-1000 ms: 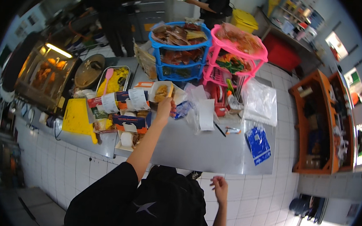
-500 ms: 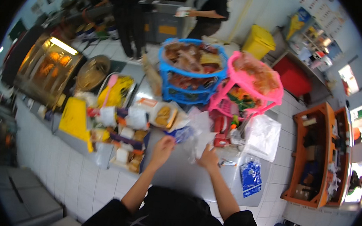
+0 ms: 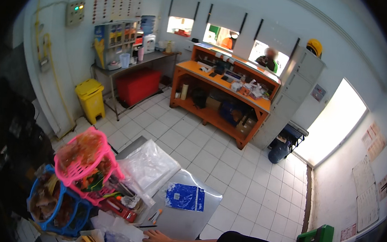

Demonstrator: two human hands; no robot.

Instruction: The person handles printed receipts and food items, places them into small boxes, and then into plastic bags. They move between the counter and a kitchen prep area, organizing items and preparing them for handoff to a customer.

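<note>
At the near left of the steel table (image 3: 194, 221): two stacked basket racks, one pink (image 3: 86, 160), one blue (image 3: 53, 201), both crammed with packets; one clear plastic bag (image 3: 149, 165) lying flat beside them; one blue packet (image 3: 185, 197) lying farther right. Only one hand showing (image 3: 159, 240), resting nearly flat, fingers spread loosely, touching the edge of a white paper sheet (image 3: 123, 228) at the near edge. Gripping nothing. Other hand out of view.
</note>
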